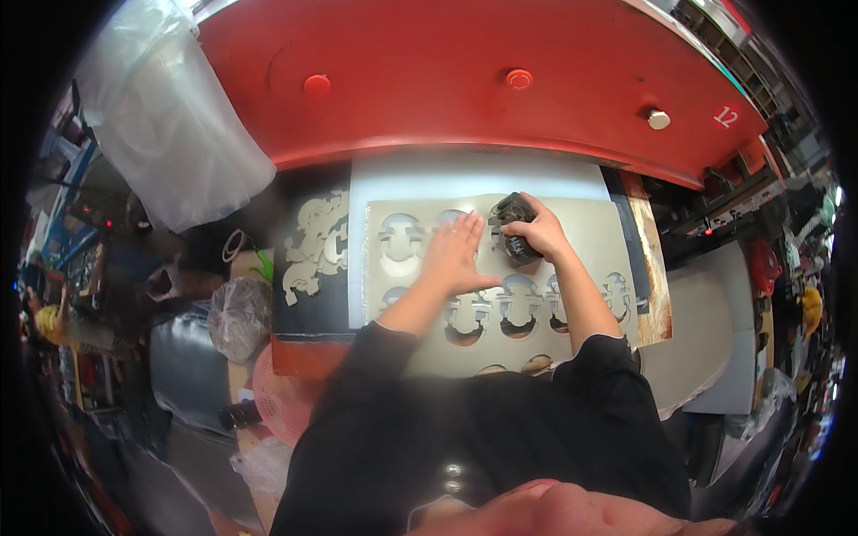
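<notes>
A beige sheet (590,237) lies before me on a white board (393,174), with rows of shaped holes cut through it. My left hand (451,257) rests flat on the sheet, fingers apart, partly covering some of the holes. To its right, my right hand (543,230) is closed around a dark cutting die (513,214), which stands on the sheet near its far edge. The die's underside is hidden. Left of the board, a pile of cut beige pieces (317,237) sits on a black surface.
A red machine beam (411,80) with knobs spans the far side of the board. A clear plastic bag (179,134) hangs at the far left. Near left are a tied plastic bag (239,317) and a pink basket (273,402). More sheet material (693,330) lies at the right.
</notes>
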A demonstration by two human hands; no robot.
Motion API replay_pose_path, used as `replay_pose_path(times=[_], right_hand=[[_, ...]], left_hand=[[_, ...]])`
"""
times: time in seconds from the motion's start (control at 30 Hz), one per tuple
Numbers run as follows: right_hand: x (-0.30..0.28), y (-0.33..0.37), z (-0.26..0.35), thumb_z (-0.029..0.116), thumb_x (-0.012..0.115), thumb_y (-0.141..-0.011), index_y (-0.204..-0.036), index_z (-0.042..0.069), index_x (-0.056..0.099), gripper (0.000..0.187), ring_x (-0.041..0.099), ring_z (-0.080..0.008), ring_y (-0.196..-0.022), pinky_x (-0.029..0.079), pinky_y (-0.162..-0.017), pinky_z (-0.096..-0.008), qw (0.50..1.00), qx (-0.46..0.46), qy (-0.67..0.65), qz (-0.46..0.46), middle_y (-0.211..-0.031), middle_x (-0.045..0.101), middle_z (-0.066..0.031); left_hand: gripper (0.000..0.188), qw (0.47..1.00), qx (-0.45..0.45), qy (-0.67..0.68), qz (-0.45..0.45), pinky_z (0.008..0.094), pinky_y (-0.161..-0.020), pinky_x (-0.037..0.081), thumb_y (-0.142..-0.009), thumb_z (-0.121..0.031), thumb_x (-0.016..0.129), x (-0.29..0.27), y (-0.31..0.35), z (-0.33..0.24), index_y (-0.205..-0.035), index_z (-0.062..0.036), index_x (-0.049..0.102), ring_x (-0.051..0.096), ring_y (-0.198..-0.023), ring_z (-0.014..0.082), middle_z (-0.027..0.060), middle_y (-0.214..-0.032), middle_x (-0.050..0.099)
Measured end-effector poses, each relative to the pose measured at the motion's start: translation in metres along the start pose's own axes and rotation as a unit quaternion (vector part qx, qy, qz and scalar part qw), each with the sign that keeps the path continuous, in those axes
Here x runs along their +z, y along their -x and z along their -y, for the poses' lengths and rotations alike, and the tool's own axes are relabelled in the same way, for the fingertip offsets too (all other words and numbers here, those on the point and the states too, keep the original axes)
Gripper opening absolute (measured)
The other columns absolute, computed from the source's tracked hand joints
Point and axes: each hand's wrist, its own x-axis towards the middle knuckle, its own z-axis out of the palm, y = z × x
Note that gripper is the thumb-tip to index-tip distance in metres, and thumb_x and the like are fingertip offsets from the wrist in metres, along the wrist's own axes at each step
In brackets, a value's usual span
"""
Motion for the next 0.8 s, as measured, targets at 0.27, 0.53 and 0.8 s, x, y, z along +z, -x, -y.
replay_pose_path(times=[0.27, 0.53, 0.8], right_hand=[[-0.037, -0.011, -0.005, 0.003, 0.072, -0.074, -0.144, -0.001, 0.035, 0.079, 0.067, -0.0198, -0.085, 0.054, -0.074, -0.0310, 0.954, 0.066, -0.266, 0.120, -0.108, 0.065, -0.0178], [-0.031, -0.017, 0.004, 0.030, 0.082, -0.061, -0.144, -0.001, 0.032, 0.102, 0.063, -0.0283, -0.105, 0.050, -0.089, -0.0345, 0.991, 0.028, -0.005, 0.130, -0.117, 0.062, -0.0224], [-0.047, -0.018, 0.022, 0.046, 0.077, -0.063, -0.149, 0.007, 0.027, 0.107, 0.057, -0.0307, -0.115, 0.048, -0.091, -0.0389, 0.970, -0.033, 0.151, 0.190, -0.123, 0.060, -0.0240]], left_hand=[[0.111, 1.000, -0.016, 0.009, -0.004, 0.0424, -0.118, 0.016, -0.065, -0.066, 0.069, 0.000, -0.008, -0.003, -0.148, -0.0042, 0.027, 0.025, -0.143, 0.0270, 0.0153, -0.154, 0.027], [0.109, 0.999, -0.024, -0.026, -0.009, 0.0417, -0.118, 0.015, -0.066, -0.066, 0.068, -0.002, -0.004, -0.016, -0.148, -0.0058, 0.029, 0.025, -0.143, 0.0271, 0.0145, -0.154, 0.028], [0.112, 0.999, -0.023, -0.024, -0.005, 0.0418, -0.118, 0.015, -0.064, -0.069, 0.068, -0.002, -0.005, -0.018, -0.149, -0.0071, 0.027, 0.024, -0.143, 0.0265, 0.0136, -0.154, 0.027]])
